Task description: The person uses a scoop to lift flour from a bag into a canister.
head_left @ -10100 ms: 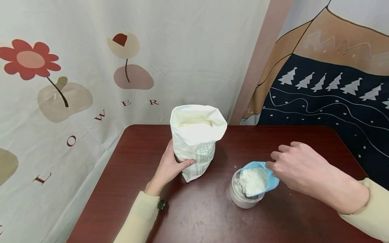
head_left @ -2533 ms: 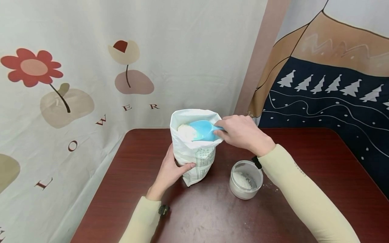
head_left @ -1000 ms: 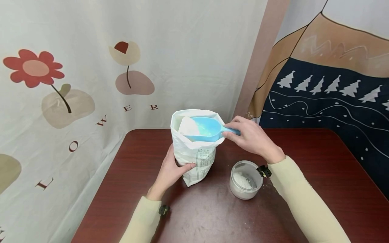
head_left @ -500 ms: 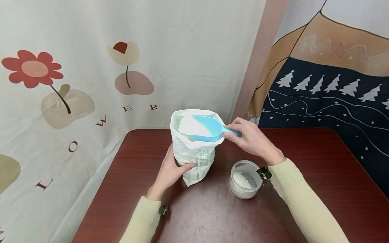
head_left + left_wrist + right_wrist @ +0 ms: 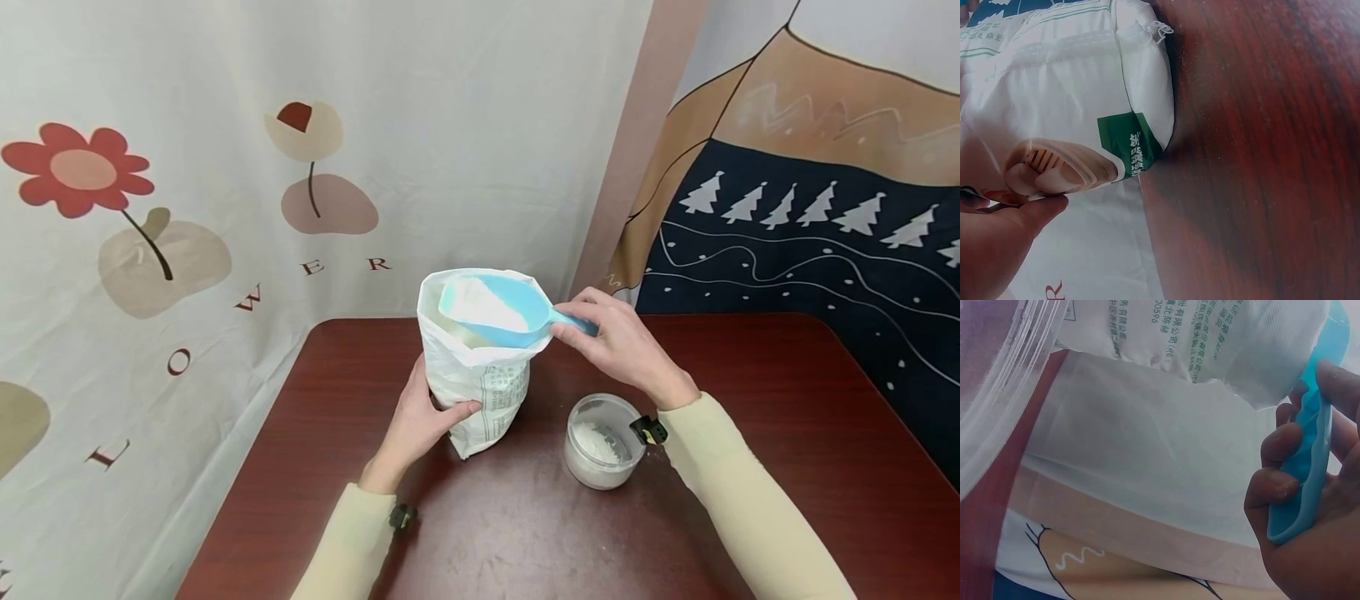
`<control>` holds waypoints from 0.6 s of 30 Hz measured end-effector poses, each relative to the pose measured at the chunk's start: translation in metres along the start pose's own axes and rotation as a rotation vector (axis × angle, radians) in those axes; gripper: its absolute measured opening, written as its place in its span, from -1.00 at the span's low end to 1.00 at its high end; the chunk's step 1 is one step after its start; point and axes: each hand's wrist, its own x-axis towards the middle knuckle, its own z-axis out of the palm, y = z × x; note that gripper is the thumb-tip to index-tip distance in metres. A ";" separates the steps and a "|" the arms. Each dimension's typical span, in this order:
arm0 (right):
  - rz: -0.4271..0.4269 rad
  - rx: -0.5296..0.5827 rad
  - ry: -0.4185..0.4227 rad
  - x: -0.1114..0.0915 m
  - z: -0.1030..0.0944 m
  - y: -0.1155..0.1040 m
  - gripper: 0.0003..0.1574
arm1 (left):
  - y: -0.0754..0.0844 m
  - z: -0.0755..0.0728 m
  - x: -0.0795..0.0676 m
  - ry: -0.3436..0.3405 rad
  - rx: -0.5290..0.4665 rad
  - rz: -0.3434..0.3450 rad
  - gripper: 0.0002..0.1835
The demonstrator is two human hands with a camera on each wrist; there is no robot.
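Observation:
My left hand grips the side of an upright white flour bag, thumb across its front. In the left wrist view the bag shows printed buns and a green patch. My right hand holds a light-blue scoop by its handle; the fingers curl round that handle in the right wrist view. The scoop is over the bag's open mouth, carrying a heap of white flour. Right of the bag stands a clear round jar with some flour in it, near my right wrist.
The dark red-brown table carries the bag and jar. Flour specks lie near the jar. Behind the table hangs a pale curtain with printed flowers, and a dark tree-patterned cloth at the right.
Ten seconds ago the loaded scoop was over the jar; then it went into the bag. Over the last second it has risen slightly and tilted, its flour spreading back. The left hand stays on the bag.

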 end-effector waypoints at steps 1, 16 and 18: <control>0.001 0.003 0.006 0.000 0.000 0.000 -0.61 | 0.000 0.000 0.000 0.001 0.005 -0.002 0.08; 0.023 0.009 0.032 0.001 -0.002 -0.004 -0.60 | -0.001 0.000 0.000 0.000 0.003 -0.002 0.08; 0.025 0.013 0.036 0.001 -0.003 -0.004 -0.60 | 0.000 0.000 0.000 -0.001 -0.001 -0.001 0.08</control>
